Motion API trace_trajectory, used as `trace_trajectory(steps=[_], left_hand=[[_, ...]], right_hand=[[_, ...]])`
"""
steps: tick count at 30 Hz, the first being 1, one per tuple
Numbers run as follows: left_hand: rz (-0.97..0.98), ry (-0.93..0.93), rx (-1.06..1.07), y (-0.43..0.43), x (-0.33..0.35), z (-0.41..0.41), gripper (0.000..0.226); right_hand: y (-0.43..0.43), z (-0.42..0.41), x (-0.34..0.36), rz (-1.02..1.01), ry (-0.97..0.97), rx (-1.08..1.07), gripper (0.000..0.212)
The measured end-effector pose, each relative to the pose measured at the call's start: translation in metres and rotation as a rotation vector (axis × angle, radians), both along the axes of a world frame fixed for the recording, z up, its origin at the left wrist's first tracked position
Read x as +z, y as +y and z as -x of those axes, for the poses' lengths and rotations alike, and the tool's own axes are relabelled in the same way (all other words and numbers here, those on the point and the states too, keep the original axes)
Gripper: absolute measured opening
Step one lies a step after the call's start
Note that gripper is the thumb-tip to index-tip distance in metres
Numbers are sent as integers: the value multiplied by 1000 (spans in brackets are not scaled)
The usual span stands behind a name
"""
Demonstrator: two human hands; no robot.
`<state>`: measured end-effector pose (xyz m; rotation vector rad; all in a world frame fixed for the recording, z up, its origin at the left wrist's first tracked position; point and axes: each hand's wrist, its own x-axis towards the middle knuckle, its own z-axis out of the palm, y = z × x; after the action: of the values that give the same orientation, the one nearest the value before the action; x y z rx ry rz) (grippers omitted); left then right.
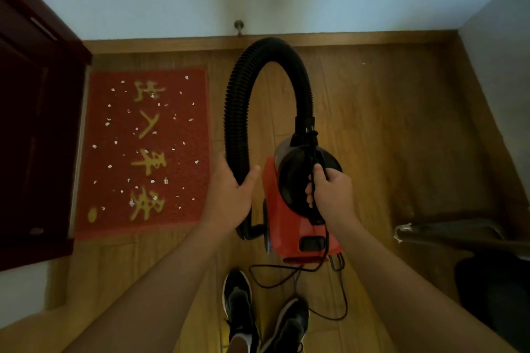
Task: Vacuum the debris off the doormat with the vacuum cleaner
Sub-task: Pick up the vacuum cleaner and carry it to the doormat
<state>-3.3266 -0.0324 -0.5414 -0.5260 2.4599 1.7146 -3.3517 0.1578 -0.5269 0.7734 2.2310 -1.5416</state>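
Over by the doormat (189, 180), right hand (329, 192) clamps the light-looking vacuum cleaner (286, 226) by its handle (312, 149), left hand (229, 195) grips the floppy hose (269, 49).

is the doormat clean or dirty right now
Dirty: white scraps lie scattered across the red doormat, and the vacuum hose is held beside it.
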Motion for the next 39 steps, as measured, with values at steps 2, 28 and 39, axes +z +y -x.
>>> trace_trajectory(steps=[2, 28, 39], left_hand=[[6, -9, 15, 1, -18, 4, 27], [10, -121, 31, -15, -195, 115, 19], [-6, -244, 0, -39, -263, 155, 17]], right_hand=[[1, 5, -21, -3, -6, 9, 38], [-5, 110, -215, -17, -113, -10, 36], [-24, 149, -265, -55, -156, -8, 37]])
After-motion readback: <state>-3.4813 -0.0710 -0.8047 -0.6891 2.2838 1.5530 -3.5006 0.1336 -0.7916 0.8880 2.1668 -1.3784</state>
